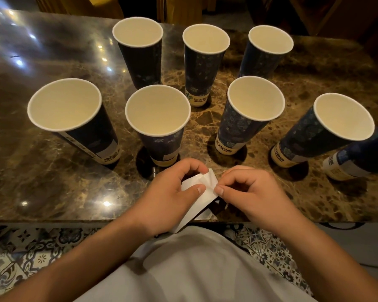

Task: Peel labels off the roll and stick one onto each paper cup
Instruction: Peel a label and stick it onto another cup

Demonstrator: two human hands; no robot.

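1. Seven paper cups stand upright and open-mouthed on the dark marbled tabletop, three in a back row and four nearer the person, all dark blue with a pale band at the base.
2. The front-left cup and the front-middle cup each show a pale rectangular patch low on the side; whether those are labels I cannot tell.
3. At the far right edge, just beside the rightmost cup, another dark blue cup-like thing is partly cut off by the frame.
4. The white label strip is at the near edge of the tabletop, between both hands, its tail hanging down over the edge towards the person's lap.
5. The left hand has fingers curled, thumb pressed on the strip, holding it.
6. The right hand pinches a lifted white corner of the label with thumb and fingertips.
7. The hands hide most of the strip's upper end.
8. Patterned floor tiles show below the tabletop edge.
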